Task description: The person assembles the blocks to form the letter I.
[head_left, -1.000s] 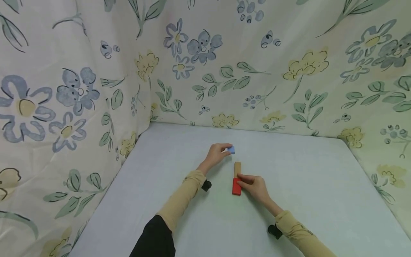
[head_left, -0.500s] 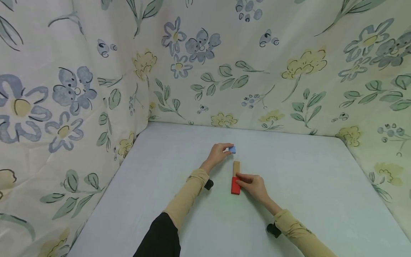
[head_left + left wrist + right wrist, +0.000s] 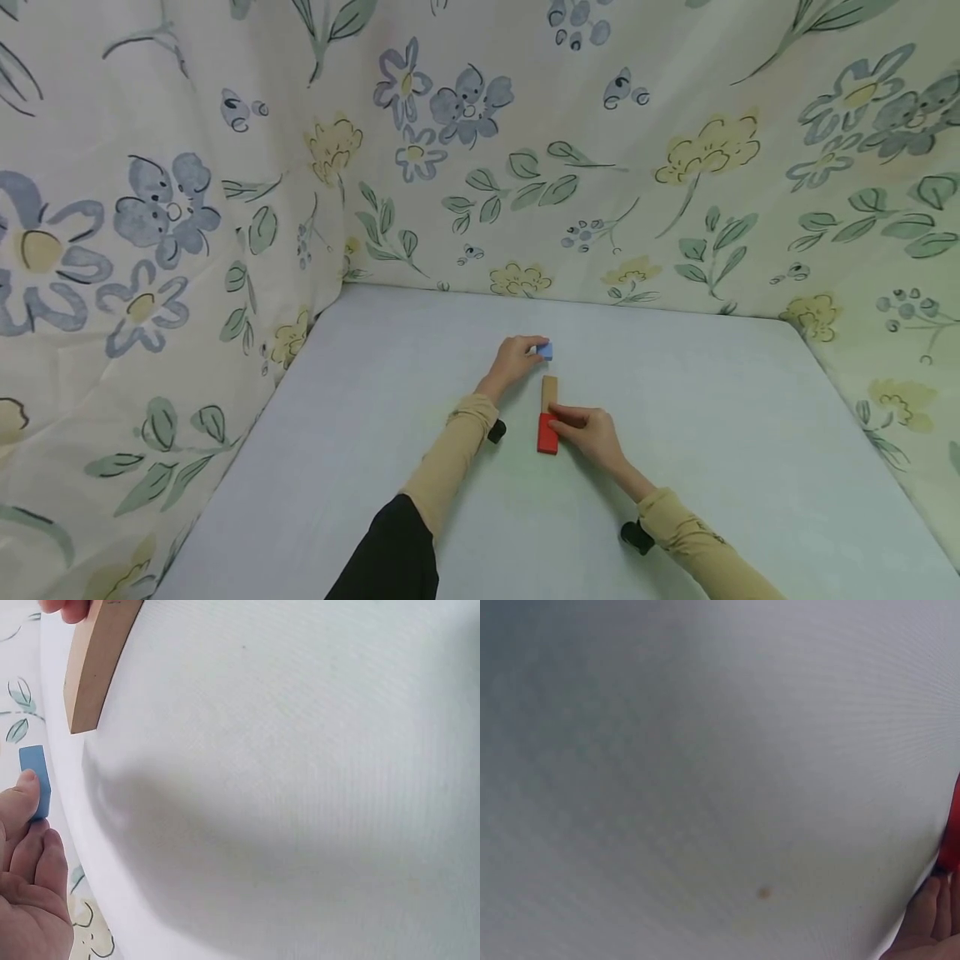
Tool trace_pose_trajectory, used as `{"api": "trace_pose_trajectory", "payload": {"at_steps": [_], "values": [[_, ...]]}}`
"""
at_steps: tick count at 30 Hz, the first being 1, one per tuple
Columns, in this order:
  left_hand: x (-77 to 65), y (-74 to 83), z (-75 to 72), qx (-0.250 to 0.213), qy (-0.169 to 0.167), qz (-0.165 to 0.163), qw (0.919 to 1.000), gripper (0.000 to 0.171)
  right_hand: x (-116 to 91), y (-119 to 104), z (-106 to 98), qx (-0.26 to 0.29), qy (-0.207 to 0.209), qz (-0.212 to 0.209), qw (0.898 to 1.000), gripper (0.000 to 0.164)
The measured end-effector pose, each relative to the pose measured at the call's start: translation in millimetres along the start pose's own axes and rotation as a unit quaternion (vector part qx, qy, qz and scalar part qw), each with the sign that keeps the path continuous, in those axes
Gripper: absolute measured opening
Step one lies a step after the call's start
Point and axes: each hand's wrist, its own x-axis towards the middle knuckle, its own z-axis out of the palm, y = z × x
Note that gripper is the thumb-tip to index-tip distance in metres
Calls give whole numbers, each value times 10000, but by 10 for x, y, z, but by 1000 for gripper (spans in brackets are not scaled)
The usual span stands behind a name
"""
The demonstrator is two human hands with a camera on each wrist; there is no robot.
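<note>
My left hand (image 3: 513, 362) pinches a small blue block (image 3: 545, 352) between thumb and fingers, just beyond the far end of a plain wooden block (image 3: 550, 392). In the left wrist view, a gap separates the blue block (image 3: 34, 782) from the wooden block (image 3: 96, 671). A red block (image 3: 547, 435) lies end to end with the wooden one, on its near side. My right hand (image 3: 595, 434) grips the red block close to where the two meet. The right wrist view catches only a sliver of the red block (image 3: 952, 832) beside the fingers.
A white cloth-covered table (image 3: 697, 417) lies under the blocks. Floral fabric (image 3: 562, 108) hangs behind it and along both sides. Each wrist wears a small black camera, such as the right wrist camera (image 3: 637, 537).
My left hand has shifted slightly to the right with the blue block. The right hand keeps its place at the red block. The head view has turned slightly.
</note>
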Motion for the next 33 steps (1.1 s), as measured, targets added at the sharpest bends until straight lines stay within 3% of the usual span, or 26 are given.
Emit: {"api": "trace_pose_trajectory", "payload": {"at_steps": [12, 22, 33], "values": [[-25, -65, 129, 196, -4, 39, 9998, 32, 9, 10, 51, -19, 6, -144, 9999, 36], [-20, -87, 213, 159, -267, -129, 9994, 35, -10, -10, 37, -25, 20, -80, 10000, 35], [18, -55, 253, 190, -151, -98, 9997, 35, -21, -66, -3, -16, 43, -13, 10000, 35]]}}
